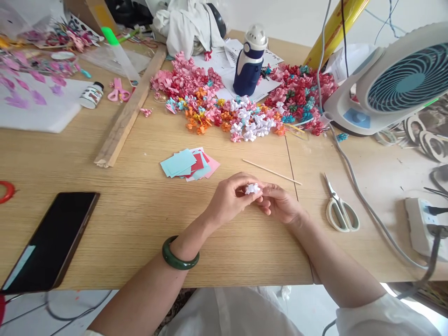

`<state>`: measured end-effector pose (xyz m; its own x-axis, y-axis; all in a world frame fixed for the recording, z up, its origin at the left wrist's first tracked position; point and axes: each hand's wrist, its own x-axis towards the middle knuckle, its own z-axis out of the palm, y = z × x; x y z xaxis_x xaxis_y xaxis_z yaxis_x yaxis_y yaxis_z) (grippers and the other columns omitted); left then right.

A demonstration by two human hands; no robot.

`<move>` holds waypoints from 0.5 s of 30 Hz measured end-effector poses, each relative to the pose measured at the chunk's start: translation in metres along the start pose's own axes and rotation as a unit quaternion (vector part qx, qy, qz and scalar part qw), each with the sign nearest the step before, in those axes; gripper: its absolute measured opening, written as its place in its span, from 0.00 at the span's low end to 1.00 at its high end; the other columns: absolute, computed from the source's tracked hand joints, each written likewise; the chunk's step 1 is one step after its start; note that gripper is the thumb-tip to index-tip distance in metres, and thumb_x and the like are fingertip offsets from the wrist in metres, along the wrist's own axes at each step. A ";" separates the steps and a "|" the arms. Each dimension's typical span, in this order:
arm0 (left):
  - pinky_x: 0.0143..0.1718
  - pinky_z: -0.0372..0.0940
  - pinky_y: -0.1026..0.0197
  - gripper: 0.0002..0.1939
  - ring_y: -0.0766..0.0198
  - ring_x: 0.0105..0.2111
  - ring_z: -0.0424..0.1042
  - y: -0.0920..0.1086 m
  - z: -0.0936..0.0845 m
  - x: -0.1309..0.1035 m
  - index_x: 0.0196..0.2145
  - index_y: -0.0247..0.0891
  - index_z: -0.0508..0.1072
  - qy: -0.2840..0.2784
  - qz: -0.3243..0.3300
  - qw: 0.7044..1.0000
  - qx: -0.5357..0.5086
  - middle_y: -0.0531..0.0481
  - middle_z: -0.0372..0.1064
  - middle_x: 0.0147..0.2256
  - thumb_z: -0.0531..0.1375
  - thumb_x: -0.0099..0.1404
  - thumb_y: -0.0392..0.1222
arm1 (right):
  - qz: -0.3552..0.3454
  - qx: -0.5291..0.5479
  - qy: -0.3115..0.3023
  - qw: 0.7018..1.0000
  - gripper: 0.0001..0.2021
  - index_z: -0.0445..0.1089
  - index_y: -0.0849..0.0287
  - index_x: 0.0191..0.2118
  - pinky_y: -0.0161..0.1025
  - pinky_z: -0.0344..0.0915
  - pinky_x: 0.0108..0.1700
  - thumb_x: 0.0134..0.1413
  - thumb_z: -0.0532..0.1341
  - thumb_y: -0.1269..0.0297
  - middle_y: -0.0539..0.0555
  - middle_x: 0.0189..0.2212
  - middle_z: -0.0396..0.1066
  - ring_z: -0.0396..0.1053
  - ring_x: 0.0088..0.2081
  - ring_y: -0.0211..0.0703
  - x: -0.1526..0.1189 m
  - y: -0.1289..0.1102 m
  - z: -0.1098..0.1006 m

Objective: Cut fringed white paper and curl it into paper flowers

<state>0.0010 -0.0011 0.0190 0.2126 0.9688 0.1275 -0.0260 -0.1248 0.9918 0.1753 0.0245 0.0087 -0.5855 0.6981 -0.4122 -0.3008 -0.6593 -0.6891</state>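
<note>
1. White paper flower (252, 188): pinched by fingertips of left hand (227, 198), the nearer hand.
2. Right hand (283, 204): fingers narrowed at flower's 3 o'clock edge; contact unclear.
3. Long axis: cannot tell.

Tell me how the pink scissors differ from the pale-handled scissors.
The pink scissors have small, roundish finger loops; the pale-handled scissors have long, oval ones. The pink scissors look pink at the blade end too, while the pale-handled scissors show bare metal blades. Both lie on the tabletop, unheld.
</note>
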 end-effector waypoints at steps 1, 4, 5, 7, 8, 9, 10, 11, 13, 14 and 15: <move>0.24 0.67 0.67 0.07 0.70 0.26 0.72 0.001 -0.001 0.000 0.37 0.37 0.78 0.002 -0.024 0.999 -0.024 0.49 0.74 0.36 0.66 0.63 0.42 | 0.004 -0.002 0.002 1.000 0.10 0.75 0.64 0.31 0.24 0.64 0.15 0.44 0.72 0.65 0.46 0.19 0.67 0.59 0.16 0.26 0.000 0.000 0.001; 0.19 0.64 0.68 0.09 0.73 0.18 0.67 0.002 -0.005 0.002 0.36 0.36 0.75 0.028 -0.063 0.993 -0.095 0.54 0.72 0.28 0.68 0.60 0.41 | 0.013 -0.005 0.013 1.000 0.09 0.74 0.64 0.30 0.25 0.64 0.15 0.45 0.72 0.65 0.45 0.20 0.66 0.58 0.16 0.26 -0.001 -0.002 0.004; 0.21 0.66 0.68 0.10 0.72 0.19 0.69 0.001 -0.006 0.003 0.36 0.36 0.75 0.039 -0.063 0.991 -0.112 0.55 0.72 0.26 0.69 0.58 0.41 | 0.015 -0.006 0.018 1.000 0.09 0.73 0.64 0.29 0.25 0.65 0.15 0.45 0.72 0.65 0.45 0.20 0.67 0.57 0.16 0.26 -0.001 -0.002 0.004; 0.24 0.69 0.67 0.11 0.70 0.20 0.71 0.000 -0.008 0.004 0.37 0.36 0.75 0.060 -0.063 0.987 -0.132 0.56 0.71 0.25 0.69 0.58 0.41 | 0.014 -0.006 0.030 0.999 0.09 0.72 0.63 0.27 0.26 0.65 0.16 0.45 0.72 0.65 0.45 0.20 0.67 0.57 0.16 0.26 -0.001 -0.003 0.005; 0.25 0.70 0.66 0.11 0.70 0.21 0.72 -0.001 -0.009 0.005 0.37 0.36 0.75 0.070 -0.062 0.986 -0.135 0.56 0.71 0.25 0.69 0.59 0.42 | 0.011 -0.006 0.036 0.999 0.09 0.72 0.62 0.26 0.26 0.66 0.16 0.45 0.72 0.65 0.45 0.20 0.67 0.56 0.16 0.26 -0.001 -0.003 0.005; 0.26 0.70 0.66 0.11 0.70 0.21 0.72 -0.001 -0.010 0.005 0.37 0.36 0.75 0.079 -0.061 0.986 -0.135 0.55 0.71 0.25 0.69 0.59 0.43 | 0.008 -0.006 0.041 0.999 0.09 0.71 0.62 0.26 0.26 0.66 0.16 0.46 0.72 0.65 0.45 0.20 0.67 0.56 0.16 0.26 -0.002 -0.003 0.005; 0.27 0.71 0.65 0.11 0.69 0.22 0.72 -0.002 -0.010 0.005 0.36 0.36 0.76 0.090 -0.060 0.985 -0.131 0.55 0.71 0.25 0.69 0.60 0.44 | 0.004 -0.006 0.046 0.999 0.09 0.71 0.61 0.26 0.26 0.66 0.16 0.46 0.71 0.65 0.45 0.20 0.67 0.56 0.17 0.26 -0.002 -0.003 0.005; 0.28 0.71 0.65 0.11 0.69 0.23 0.73 -0.002 -0.010 0.005 0.36 0.36 0.76 0.101 -0.060 0.985 -0.128 0.54 0.71 0.26 0.69 0.60 0.44 | -0.003 -0.007 0.051 0.999 0.09 0.71 0.61 0.26 0.26 0.67 0.17 0.46 0.72 0.65 0.45 0.20 0.67 0.56 0.17 0.26 -0.002 -0.003 0.005; 0.29 0.73 0.65 0.11 0.69 0.25 0.74 -0.002 -0.011 0.006 0.36 0.35 0.77 0.127 -0.062 0.981 -0.129 0.53 0.73 0.29 0.69 0.59 0.45 | -0.026 -0.010 0.062 0.998 0.10 0.72 0.61 0.26 0.26 0.68 0.18 0.45 0.72 0.64 0.45 0.20 0.67 0.57 0.18 0.26 -0.002 -0.002 0.004; 0.31 0.73 0.64 0.12 0.69 0.27 0.74 -0.002 -0.011 0.006 0.36 0.36 0.77 0.142 -0.062 0.978 -0.138 0.52 0.74 0.31 0.69 0.59 0.45 | -0.042 -0.012 0.069 0.997 0.10 0.72 0.61 0.27 0.26 0.69 0.19 0.45 0.73 0.64 0.45 0.21 0.67 0.57 0.18 0.27 -0.002 -0.001 0.004; 0.32 0.74 0.64 0.12 0.68 0.28 0.75 -0.003 -0.011 0.007 0.38 0.36 0.77 0.160 -0.061 0.974 -0.149 0.51 0.74 0.33 0.68 0.60 0.46 | -0.062 -0.015 0.076 0.995 0.10 0.73 0.61 0.27 0.27 0.70 0.20 0.44 0.74 0.64 0.45 0.21 0.68 0.57 0.18 0.27 -0.001 0.000 0.004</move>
<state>-0.0084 0.0085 0.0169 -0.0813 0.9957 -0.0446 -0.3120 0.0170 0.9499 0.1731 0.0229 0.0118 -0.4234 0.8093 -0.4071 -0.3398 -0.5584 -0.7568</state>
